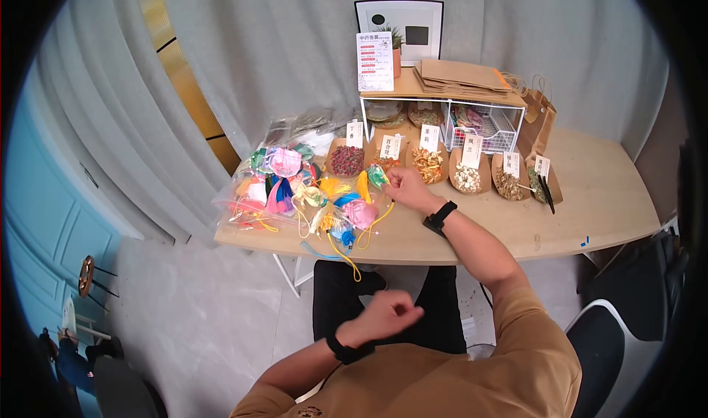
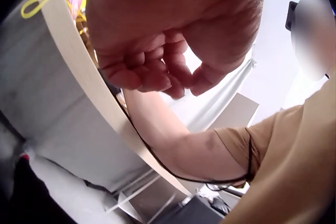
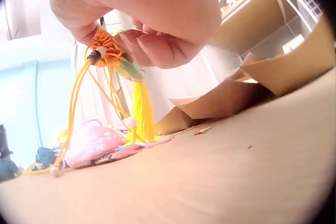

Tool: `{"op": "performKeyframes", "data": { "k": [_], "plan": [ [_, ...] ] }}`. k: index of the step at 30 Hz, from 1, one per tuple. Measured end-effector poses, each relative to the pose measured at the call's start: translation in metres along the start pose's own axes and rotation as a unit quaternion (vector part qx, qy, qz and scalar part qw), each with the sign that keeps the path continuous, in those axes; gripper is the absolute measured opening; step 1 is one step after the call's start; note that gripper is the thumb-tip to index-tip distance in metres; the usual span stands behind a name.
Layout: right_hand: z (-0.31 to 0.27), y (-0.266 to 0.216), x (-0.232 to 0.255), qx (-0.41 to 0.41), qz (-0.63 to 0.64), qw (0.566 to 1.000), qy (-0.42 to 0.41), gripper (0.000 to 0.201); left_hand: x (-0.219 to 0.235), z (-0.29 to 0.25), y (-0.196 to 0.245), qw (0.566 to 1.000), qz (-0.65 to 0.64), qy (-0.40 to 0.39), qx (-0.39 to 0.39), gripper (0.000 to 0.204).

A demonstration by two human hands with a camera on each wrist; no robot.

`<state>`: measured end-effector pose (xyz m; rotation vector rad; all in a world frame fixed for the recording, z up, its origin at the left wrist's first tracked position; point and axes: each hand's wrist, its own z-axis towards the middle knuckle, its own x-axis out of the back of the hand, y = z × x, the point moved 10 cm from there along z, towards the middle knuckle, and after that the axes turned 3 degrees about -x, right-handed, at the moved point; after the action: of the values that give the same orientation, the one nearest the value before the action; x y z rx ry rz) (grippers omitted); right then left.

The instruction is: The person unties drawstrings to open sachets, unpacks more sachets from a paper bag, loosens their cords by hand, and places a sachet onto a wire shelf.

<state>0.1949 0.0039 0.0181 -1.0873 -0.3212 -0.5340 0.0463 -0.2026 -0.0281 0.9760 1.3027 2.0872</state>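
My right hand (image 1: 410, 189) pinches a small drawstring sachet (image 1: 377, 176) at the front of the table, beside the sachet pile. In the right wrist view the sachet's gathered orange mouth (image 3: 106, 48) shows under the fingers, with yellow cords and a bead. A yellow tassel (image 3: 140, 111) hangs below its green body. A pink sachet (image 3: 92, 142) lies close by on the tabletop. Over the lap, apart from the table, my left hand (image 1: 383, 316) is raised with nothing in it. Its fingers curl loosely, thumb near the index fingertip (image 2: 178, 88).
Colourful sachets and clear plastic bags (image 1: 284, 163) cover the table's left side. Several paper trays of dried herbs (image 1: 428, 166) with labels stand in a row behind the right hand. Black tweezers (image 1: 546, 194) lean in the rightmost tray. A shelf (image 1: 405, 84) with paper bags stands behind.
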Motion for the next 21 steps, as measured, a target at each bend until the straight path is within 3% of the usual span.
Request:
{"op": "performKeyframes", "data": {
  "k": [1, 3, 4, 6, 8, 10, 12, 13, 15, 16, 18, 21],
  "plan": [
    [0.002, 0.007, 0.003, 0.001, -0.001, 1.0, 0.001, 0.02, -0.025, 0.001, 0.002, 0.998, -0.006, -0.059, -0.001, 0.019],
    [0.004, 0.029, -0.004, -0.08, 0.196, 0.975, -0.06, 0.014, -0.078, -0.003, 0.002, 0.986, -0.061, -0.15, -0.027, 0.012],
    [0.005, 0.024, 0.003, -0.078, 0.194, 0.976, -0.061, 0.014, -0.101, -0.006, 0.005, 0.976, -0.11, -0.182, -0.052, 0.012],
    [-0.001, 0.017, 0.003, -0.162, 0.449, 0.874, -0.091, 0.01, -0.142, -0.014, 0.012, 0.943, -0.154, -0.294, 0.016, 0.026],
    [0.001, 0.02, 0.006, -0.156, 0.486, 0.857, -0.069, 0.013, -0.168, -0.014, 0.015, 0.926, -0.194, -0.322, 0.019, 0.033],
    [-0.002, 0.018, 0.006, -0.163, 0.552, 0.814, -0.076, 0.013, -0.189, -0.006, 0.019, 0.907, -0.231, -0.352, 0.023, 0.04],
    [-0.003, 0.027, 0.001, -0.161, 0.571, 0.8, -0.087, 0.014, -0.214, -0.006, 0.033, 0.847, -0.28, -0.451, 0.028, 0.044],
    [-0.004, 0.03, 0.0, -0.157, 0.589, 0.787, -0.096, 0.014, -0.22, -0.004, 0.038, 0.845, -0.282, -0.454, 0.029, 0.044],
    [-0.006, 0.03, 0.002, -0.167, 0.598, 0.779, -0.087, 0.014, -0.233, -0.007, 0.041, 0.761, -0.437, -0.446, 0.179, 0.044],
    [-0.007, 0.031, 0.002, -0.175, 0.608, 0.77, -0.084, 0.015, -0.235, -0.008, 0.043, 0.759, -0.437, -0.449, 0.18, 0.044],
    [-0.007, 0.034, 0.005, -0.171, 0.614, 0.765, -0.087, 0.015, -0.237, -0.008, 0.05, 0.693, -0.536, -0.435, 0.209, 0.045],
    [-0.005, 0.044, 0.004, -0.159, 0.624, 0.758, -0.103, 0.016, -0.239, -0.009, 0.038, 0.688, -0.547, -0.412, 0.241, 0.04]
  ]
}}
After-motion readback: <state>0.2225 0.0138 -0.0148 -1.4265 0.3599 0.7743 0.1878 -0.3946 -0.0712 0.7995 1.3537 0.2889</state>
